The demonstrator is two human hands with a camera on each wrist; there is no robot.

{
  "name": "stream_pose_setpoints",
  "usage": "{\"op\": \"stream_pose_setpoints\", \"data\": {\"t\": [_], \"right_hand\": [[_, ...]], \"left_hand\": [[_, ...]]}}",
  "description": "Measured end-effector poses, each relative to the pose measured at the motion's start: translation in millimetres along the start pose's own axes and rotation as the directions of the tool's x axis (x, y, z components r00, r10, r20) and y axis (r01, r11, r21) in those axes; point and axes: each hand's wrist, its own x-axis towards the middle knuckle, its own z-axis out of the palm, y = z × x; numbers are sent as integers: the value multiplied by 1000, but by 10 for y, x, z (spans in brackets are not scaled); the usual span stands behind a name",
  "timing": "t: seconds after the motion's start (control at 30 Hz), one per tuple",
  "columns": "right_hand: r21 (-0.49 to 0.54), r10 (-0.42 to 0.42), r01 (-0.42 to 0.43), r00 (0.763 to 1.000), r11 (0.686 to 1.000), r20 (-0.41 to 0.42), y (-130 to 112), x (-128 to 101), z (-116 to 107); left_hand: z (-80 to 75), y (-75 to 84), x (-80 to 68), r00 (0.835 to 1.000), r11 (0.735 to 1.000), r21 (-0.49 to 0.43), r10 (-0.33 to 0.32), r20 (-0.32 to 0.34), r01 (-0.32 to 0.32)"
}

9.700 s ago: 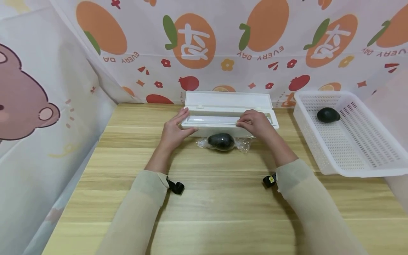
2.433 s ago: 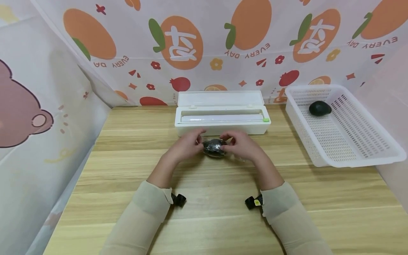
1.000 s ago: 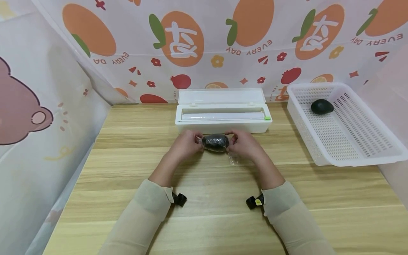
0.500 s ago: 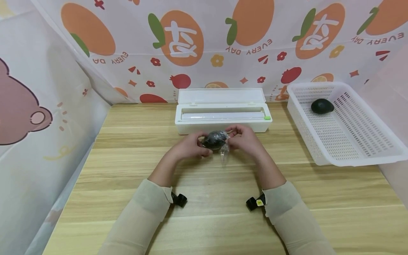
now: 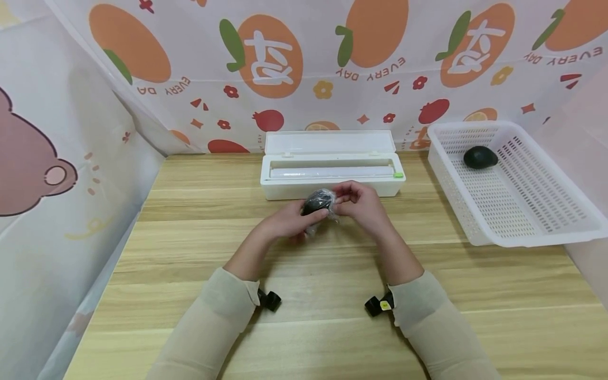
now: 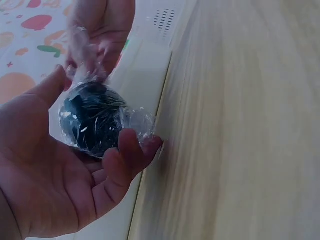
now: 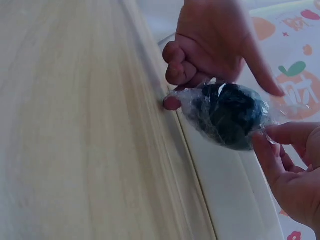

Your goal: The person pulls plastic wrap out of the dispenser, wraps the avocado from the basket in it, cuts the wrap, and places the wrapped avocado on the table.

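A person's two hands meet just above the middle of a wooden tabletop (image 5: 304,338), seen from a head camera looking down. The left hand (image 5: 290,221) cups a dark avocado wrapped in clear plastic film (image 5: 317,203), thumb and fingers curled round it. The right hand (image 5: 361,203) sits at the avocado's 3 o'clock side, its fingertips pinching the twisted film end. In the left wrist view the wrapped avocado (image 6: 92,120) rests in the left palm (image 6: 55,185), with loose film bunched at a fingertip. In the right wrist view the avocado (image 7: 227,115) hangs between both hands, lifted off the tabletop.

At 12 o'clock from the hands, just beyond them, a white cling-film dispenser box (image 5: 332,177) lies with its lid open. At 2 o'clock, well apart, a white perforated basket (image 5: 522,211) holds a second dark avocado (image 5: 481,157). Fruit-printed cloth (image 5: 304,79) hangs behind.
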Motion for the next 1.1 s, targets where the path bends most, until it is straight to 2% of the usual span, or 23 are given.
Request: {"op": "stream_pose_setpoints", "data": {"t": [0.13, 0.23, 0.37, 0.5, 0.63, 0.8, 0.9, 1.0, 1.1], "right_hand": [[-141, -76, 73, 997, 987, -14, -13, -9, 21], [-227, -95, 92, 995, 969, -2, -10, -5, 24], [-277, -105, 116, 993, 954, 53, -4, 7, 19], [-302, -121, 152, 985, 941, 120, 14, 13, 5], [-311, -94, 136, 985, 941, 147, 50, 8, -13], [-326, -72, 115, 987, 938, 140, 70, 9, -10], [-350, -55, 100, 989, 931, 135, 58, 7, -10], [-350, -41, 92, 988, 932, 150, 56, 8, -41], [-324, -24, 79, 985, 943, 170, 71, 9, -104]], "left_hand": [[41, -3, 21, 1000, 999, 27, 26, 10, -26], [53, -11, 29, 1000, 1000, 19, 13, 14, -13], [53, -9, 26, 1000, 1000, -3, -18, 25, 18], [54, -9, 28, 999, 1000, -13, -10, 46, 11], [52, -9, 27, 996, 999, -28, 21, 88, -19], [55, -16, 42, 983, 992, -14, 125, 133, -124], [65, -34, 60, 977, 988, -43, 150, 153, -145], [55, -47, 47, 985, 996, -48, 81, 155, -74], [34, -41, 20, 996, 1000, 17, -11, 94, 10]]}}
